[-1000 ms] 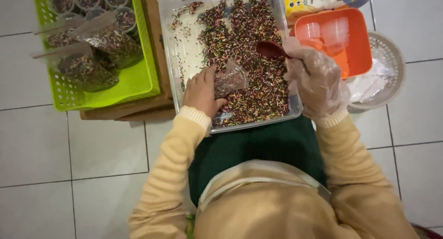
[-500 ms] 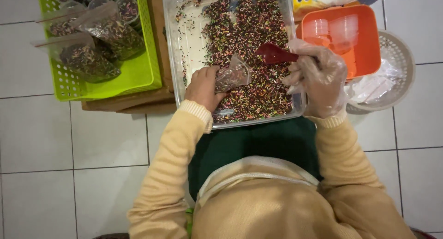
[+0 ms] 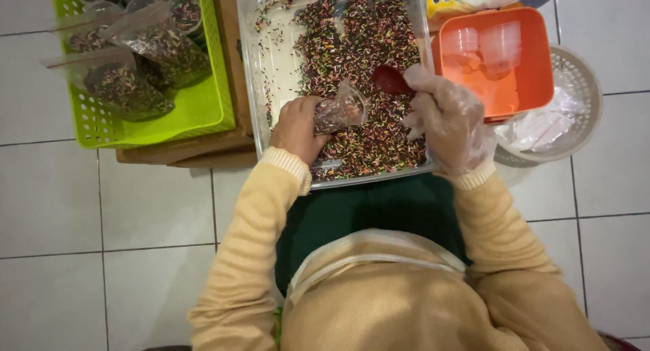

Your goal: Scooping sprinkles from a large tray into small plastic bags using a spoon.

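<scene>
Left hand [image 3: 298, 129] fingers pinch small bag [image 3: 340, 111] (partly filled); gloved right hand [image 3: 448, 121] grips red scoop [image 3: 393, 80] over sprinkle tray [image 3: 267, 67]; filled bags in green basket [image 3: 196, 111].

The clear tray [image 3: 267, 67] holds sprinkles [image 3: 365, 87] in dark brown mixed with pink, green, yellow and white. The scoop [image 3: 391, 80] is dark red. On the left sits a lime-green basket [image 3: 196, 111]; on the right, an orange tub [image 3: 535, 73] and a white round basket [image 3: 582, 87]. The sleeves [image 3: 250, 243] are pale yellow, the floor [image 3: 101, 222] white-tiled.
</scene>
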